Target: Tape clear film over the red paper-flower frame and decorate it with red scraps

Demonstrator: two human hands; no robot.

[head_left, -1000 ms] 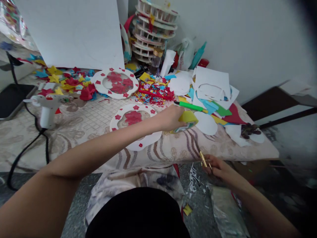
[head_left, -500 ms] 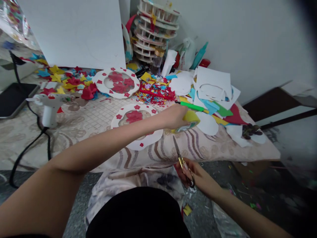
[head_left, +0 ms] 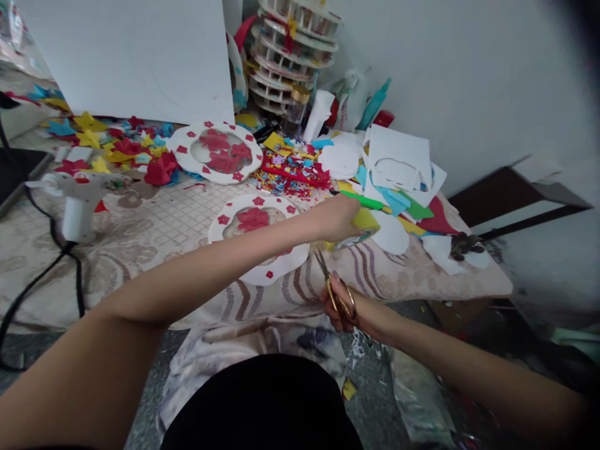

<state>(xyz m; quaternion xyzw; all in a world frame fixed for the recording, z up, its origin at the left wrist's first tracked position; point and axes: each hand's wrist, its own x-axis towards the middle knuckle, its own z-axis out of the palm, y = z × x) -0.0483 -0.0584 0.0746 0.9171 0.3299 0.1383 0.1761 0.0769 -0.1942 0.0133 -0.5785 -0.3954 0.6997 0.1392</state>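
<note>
My left hand (head_left: 335, 219) reaches across the table with its fingers closed over a yellow, roll-like thing (head_left: 366, 220) with a pale printed side. My hand covers part of it, so its exact kind is unclear. At the table's front edge, my right hand (head_left: 340, 306) grips gold-handled scissors (head_left: 330, 287), fingers at the loops. The blades are a little apart and point up and left, below my left hand. Under my left forearm lies a white scalloped paper frame (head_left: 255, 275) with small red flowers. A white paper oval (head_left: 391, 235) lies right of the yellow thing.
A second flowered frame (head_left: 187, 164) lies farther back. At left are a white glue gun (head_left: 77, 209) with a black cord and a phone (head_left: 21, 172). Paper scraps (head_left: 300, 175), a green pen-like tool (head_left: 368, 201), white cut sheets (head_left: 398, 150) and a tiered rack (head_left: 290, 62) stand behind.
My right hand has moved up and left with the scissors, toward my left hand, and the blades have parted slightly. My left hand stays on the yellow thing. The view has shifted slightly.
</note>
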